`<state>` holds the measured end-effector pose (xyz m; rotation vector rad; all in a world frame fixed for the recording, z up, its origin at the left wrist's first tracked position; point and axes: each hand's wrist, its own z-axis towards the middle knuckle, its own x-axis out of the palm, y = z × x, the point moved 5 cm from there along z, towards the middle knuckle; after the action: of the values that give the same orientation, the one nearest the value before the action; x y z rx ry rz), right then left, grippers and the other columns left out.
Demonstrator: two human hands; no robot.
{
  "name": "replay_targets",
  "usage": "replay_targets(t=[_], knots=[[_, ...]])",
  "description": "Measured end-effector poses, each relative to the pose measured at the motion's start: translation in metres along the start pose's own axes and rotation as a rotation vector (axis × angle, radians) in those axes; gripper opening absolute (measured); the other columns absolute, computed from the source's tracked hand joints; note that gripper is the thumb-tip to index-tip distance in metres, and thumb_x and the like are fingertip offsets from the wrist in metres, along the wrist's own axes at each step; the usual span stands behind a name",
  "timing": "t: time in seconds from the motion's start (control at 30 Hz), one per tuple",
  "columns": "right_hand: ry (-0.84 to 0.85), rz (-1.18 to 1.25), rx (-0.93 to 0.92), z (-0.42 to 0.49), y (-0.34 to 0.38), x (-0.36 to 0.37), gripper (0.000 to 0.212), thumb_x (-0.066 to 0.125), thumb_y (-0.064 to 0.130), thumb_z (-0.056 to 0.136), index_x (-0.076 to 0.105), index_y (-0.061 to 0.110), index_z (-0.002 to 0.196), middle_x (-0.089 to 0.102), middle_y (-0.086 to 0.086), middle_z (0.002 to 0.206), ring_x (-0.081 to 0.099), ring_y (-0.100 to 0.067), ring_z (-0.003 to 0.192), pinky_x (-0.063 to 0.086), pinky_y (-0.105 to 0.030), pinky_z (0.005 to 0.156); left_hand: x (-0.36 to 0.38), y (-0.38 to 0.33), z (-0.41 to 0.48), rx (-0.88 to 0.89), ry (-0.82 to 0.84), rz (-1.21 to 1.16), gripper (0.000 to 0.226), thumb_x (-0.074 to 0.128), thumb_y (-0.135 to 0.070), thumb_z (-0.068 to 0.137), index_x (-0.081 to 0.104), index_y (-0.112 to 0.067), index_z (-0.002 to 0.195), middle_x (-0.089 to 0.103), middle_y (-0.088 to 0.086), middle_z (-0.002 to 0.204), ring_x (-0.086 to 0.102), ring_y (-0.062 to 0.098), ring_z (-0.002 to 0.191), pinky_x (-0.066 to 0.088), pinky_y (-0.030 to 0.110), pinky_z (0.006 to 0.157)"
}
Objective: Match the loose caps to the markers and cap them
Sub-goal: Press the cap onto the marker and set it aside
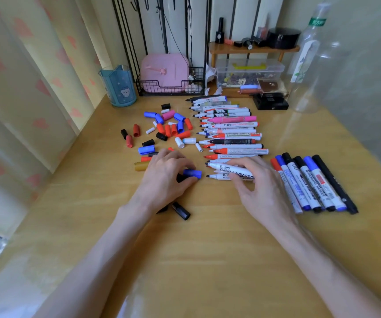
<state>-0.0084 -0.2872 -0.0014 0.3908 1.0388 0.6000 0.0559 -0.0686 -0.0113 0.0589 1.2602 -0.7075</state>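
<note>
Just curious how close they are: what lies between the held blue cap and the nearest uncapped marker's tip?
Nothing: a bare strip of table separates the blue cap from that marker, shown in the head view.

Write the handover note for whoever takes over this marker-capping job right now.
Left hand: fingers pinch a blue cap.
Right hand: grips a black-tipped marker at the near end of the row.
Loose caps lie scattered left of the uncapped markers; a black cap lies by the left wrist.
Done: six capped markers lie at the right.
Left: the centre row still needs caps. The blue cap probably does not suit that black tip; check first.
</note>
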Motion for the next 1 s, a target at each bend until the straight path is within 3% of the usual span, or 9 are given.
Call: replay_targets(t=[0.17,0.3,0.57,0.83,1.0], knots=[[0.007,0.026,-0.017,0.001,-0.001,-0.002,0.021,0.071,0.015,0.097,0.072,0.025,0.116,0.066,0.01,0.11,0.058,-0.017,0.11,0.042,-0.025,0.091,-0.015,0.0,-0.01,-0.032,-0.134,-0.22,0.02,0.079,-0.039,0.089,0.07,-0.026,0.102,0.068,-0.014,0.097,0.055,0.013,0.097,0.046,0.03,0.086],[0.031,0.05,-0.08,0.0,0.01,-0.001,0.022,0.07,0.014,0.097,0.072,0.025,0.116,0.065,0.011,0.109,0.057,-0.015,0.111,0.042,-0.023,0.094,-0.024,-0.003,-0.016,-0.04,-0.135,-0.316,0.018,0.078,-0.04,0.09,0.071,-0.03,0.103,0.07,-0.017,0.094,0.063,0.008,0.093,0.045,0.021,0.081],[0.091,0.098,-0.125,-0.003,0.017,0.001,0.024,0.07,0.017,0.099,0.074,0.022,0.122,0.067,0.009,0.107,0.062,-0.013,0.109,0.046,-0.024,0.095,-0.025,-0.016,-0.019,0.015,-0.115,-0.389,0.017,0.082,-0.03,0.089,0.078,-0.023,0.104,0.062,-0.032,0.079,0.058,-0.004,0.075,0.037,0.007,0.068],[0.082,0.106,-0.152,-0.007,0.016,0.001,0.024,0.071,0.013,0.098,0.077,0.017,0.121,0.068,0.007,0.099,0.064,-0.014,0.097,0.048,-0.024,0.086,-0.025,-0.016,-0.024,0.004,-0.126,-0.435,0.017,0.085,-0.031,0.085,0.079,-0.027,0.101,0.067,-0.02,0.078,0.058,0.009,0.071,0.044,0.016,0.066],[0.119,0.15,-0.114,-0.004,0.015,0.002,0.023,0.07,0.017,0.099,0.076,0.02,0.121,0.069,0.012,0.105,0.061,0.0,0.101,0.036,-0.006,0.081,-0.03,-0.019,-0.022,0.041,-0.098,-0.415,0.016,0.082,-0.026,0.089,0.078,-0.022,0.104,0.065,-0.028,0.083,0.058,-0.004,0.077,0.038,0.007,0.07]])
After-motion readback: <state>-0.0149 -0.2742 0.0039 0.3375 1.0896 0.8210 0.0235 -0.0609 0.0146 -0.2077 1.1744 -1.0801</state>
